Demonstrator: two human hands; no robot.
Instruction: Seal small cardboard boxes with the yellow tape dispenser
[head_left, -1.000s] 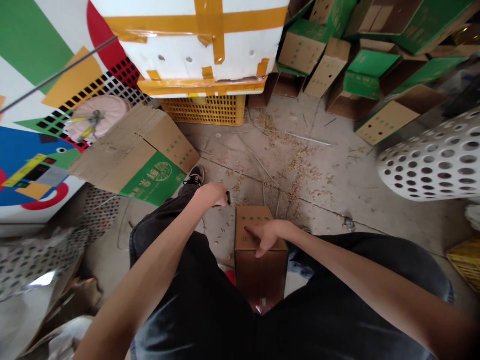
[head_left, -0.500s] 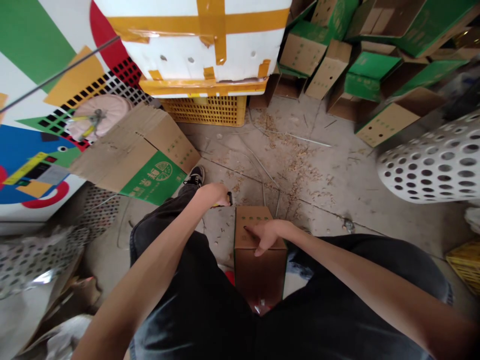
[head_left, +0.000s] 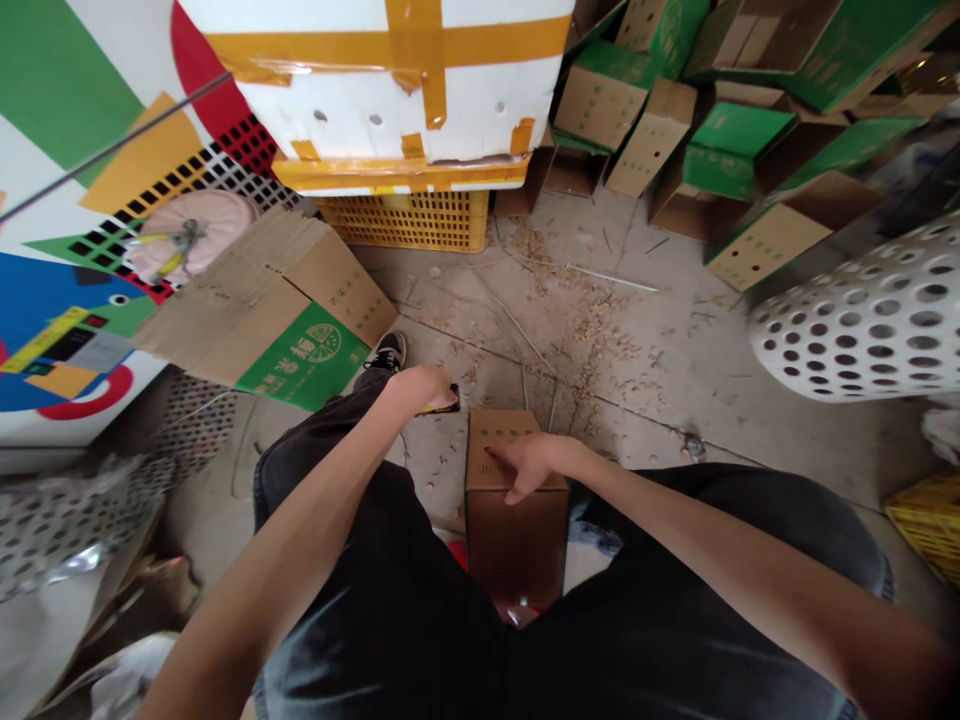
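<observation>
At 10 o'clock, the green panel [head_left: 304, 362] of a flattened cardboard carton [head_left: 259, 295] carries large white Chinese characters beside a citrus-slice emblem [head_left: 324, 343], too skewed to read with certainty. The upright brown carton [head_left: 516, 530] at 6 o'clock shows only a row of tiny green marks, and the print on the stacked green cartons [head_left: 739, 130] at 1 o'clock is illegible.

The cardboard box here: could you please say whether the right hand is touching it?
Touching: the head view shows the right hand, its fingers lying on top of the cardboard box.
</observation>
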